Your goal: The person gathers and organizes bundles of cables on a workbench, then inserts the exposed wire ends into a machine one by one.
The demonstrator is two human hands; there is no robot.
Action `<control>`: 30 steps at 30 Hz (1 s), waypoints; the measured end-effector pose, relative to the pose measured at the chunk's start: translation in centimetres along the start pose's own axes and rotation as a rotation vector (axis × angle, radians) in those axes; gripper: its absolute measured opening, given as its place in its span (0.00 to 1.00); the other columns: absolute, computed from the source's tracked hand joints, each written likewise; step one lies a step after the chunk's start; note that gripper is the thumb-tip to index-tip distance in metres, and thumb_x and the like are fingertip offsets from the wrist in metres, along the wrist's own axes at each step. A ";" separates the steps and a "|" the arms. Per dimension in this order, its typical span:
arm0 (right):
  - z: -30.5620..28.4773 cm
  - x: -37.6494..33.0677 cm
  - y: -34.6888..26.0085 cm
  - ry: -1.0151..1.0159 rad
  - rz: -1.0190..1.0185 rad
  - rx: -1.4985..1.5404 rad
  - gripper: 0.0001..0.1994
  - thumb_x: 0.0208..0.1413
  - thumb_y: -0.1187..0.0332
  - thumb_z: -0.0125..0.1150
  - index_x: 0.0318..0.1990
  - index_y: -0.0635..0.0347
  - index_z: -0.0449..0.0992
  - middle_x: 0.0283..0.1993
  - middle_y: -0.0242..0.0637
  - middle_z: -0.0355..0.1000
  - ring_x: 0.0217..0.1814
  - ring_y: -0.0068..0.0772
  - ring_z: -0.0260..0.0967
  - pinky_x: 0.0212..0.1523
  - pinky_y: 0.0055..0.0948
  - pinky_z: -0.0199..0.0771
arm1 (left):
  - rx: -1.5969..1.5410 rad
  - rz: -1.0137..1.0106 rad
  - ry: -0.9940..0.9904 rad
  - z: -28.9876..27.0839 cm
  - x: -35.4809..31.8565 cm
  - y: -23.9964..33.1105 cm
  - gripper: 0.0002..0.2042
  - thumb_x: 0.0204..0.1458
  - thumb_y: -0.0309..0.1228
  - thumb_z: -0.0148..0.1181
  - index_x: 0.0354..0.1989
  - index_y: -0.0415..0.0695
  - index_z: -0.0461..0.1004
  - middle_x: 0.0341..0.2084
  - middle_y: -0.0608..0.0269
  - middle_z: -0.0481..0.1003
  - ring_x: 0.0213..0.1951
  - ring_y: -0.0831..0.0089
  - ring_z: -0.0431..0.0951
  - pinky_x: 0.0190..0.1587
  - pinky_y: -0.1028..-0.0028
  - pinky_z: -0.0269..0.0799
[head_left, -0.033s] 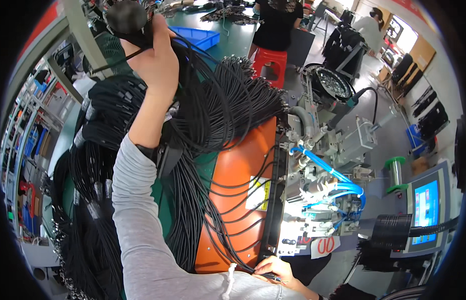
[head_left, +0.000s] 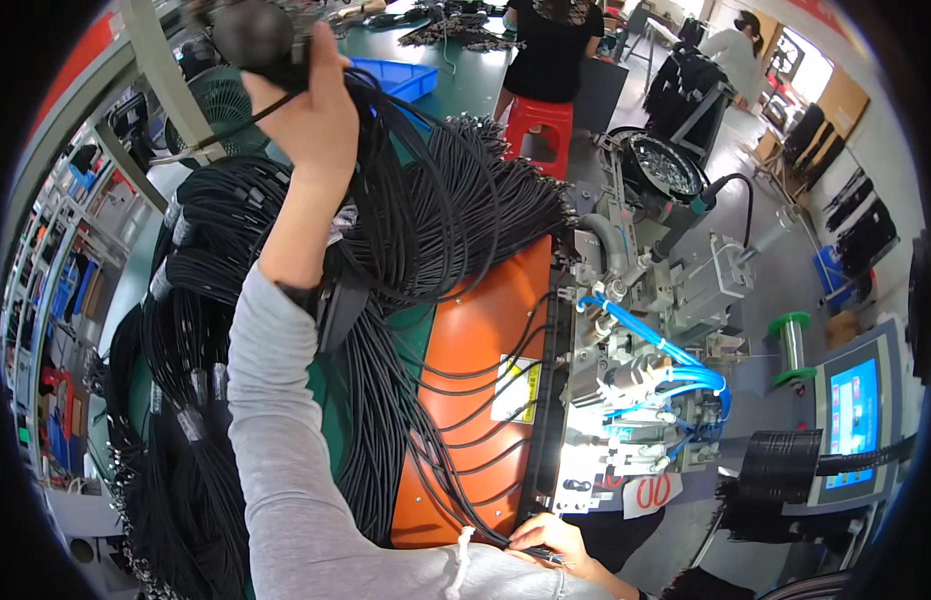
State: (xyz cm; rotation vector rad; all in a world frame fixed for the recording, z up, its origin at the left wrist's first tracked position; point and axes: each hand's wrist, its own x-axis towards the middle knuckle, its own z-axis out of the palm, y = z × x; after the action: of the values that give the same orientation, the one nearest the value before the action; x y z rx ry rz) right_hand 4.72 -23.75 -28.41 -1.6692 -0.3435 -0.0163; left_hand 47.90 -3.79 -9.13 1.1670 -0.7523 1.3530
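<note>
My left hand (head_left: 321,125) is raised at the upper left, closed around black cables (head_left: 391,150) that loop down beside its wrist. One cable crosses its thumb and trails off to the left. Just beyond the fingertips is a blurred dark round object (head_left: 254,32); whether I touch it is hard to see. Low in front of my body, my right hand (head_left: 548,535) pinches the ends of several black cables (head_left: 486,535), where thin bare wires show. Those cables run up over an orange machine cover (head_left: 476,340), some bending to its right edge.
Right of the cover stands a metal machine (head_left: 636,380) with blue air tubes (head_left: 666,345) and a lit screen (head_left: 852,420). Thick cable bundles (head_left: 201,460) hang at the left. Farther off are a blue tray (head_left: 396,78), a red stool (head_left: 541,130) and two people.
My left hand has shifted slightly, and the cable trailing left from it now shows farther out. My right hand stays in place on the cable ends.
</note>
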 end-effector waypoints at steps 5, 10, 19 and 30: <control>0.5 -1.5 -0.6 -0.002 0.005 0.050 0.09 0.45 0.78 0.69 0.36 0.64 0.79 0.36 0.42 0.76 0.40 0.36 0.75 0.42 0.30 0.74 | 1.020 -0.268 -0.426 3.3 -5.3 -8.1 0.36 0.40 0.49 0.70 0.52 0.35 0.67 0.47 0.43 0.72 0.47 0.47 0.74 0.50 0.56 0.68; 0.5 -1.7 0.6 0.105 -0.017 0.073 0.07 0.46 0.73 0.69 0.34 0.64 0.80 0.35 0.43 0.77 0.37 0.37 0.75 0.39 0.28 0.73 | 0.971 0.059 -0.995 6.9 -10.3 -1.1 0.46 0.39 0.53 0.67 0.63 0.36 0.56 0.62 0.39 0.57 0.63 0.42 0.57 0.63 0.48 0.52; 0.3 -1.5 1.1 0.053 -0.132 0.072 0.10 0.45 0.79 0.70 0.36 0.65 0.78 0.37 0.43 0.75 0.39 0.35 0.74 0.39 0.28 0.74 | 1.022 0.460 -1.369 -3.3 -16.6 14.0 0.38 0.38 0.46 0.67 0.63 0.58 0.62 0.67 0.52 0.52 0.67 0.43 0.49 0.61 0.31 0.44; 1.3 -1.6 -0.5 0.091 -0.129 0.002 0.09 0.47 0.77 0.70 0.34 0.65 0.76 0.35 0.41 0.73 0.39 0.34 0.74 0.39 0.26 0.73 | 1.071 0.408 -1.468 -3.7 -19.6 7.5 0.42 0.42 0.39 0.64 0.69 0.60 0.52 0.68 0.54 0.51 0.68 0.51 0.51 0.64 0.38 0.44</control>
State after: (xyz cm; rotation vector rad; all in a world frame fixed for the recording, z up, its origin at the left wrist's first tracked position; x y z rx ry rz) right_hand 2.86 -22.82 -28.45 -1.6365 -0.3819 -0.1872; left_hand 37.21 -8.11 -27.11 3.1167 -1.3349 0.9964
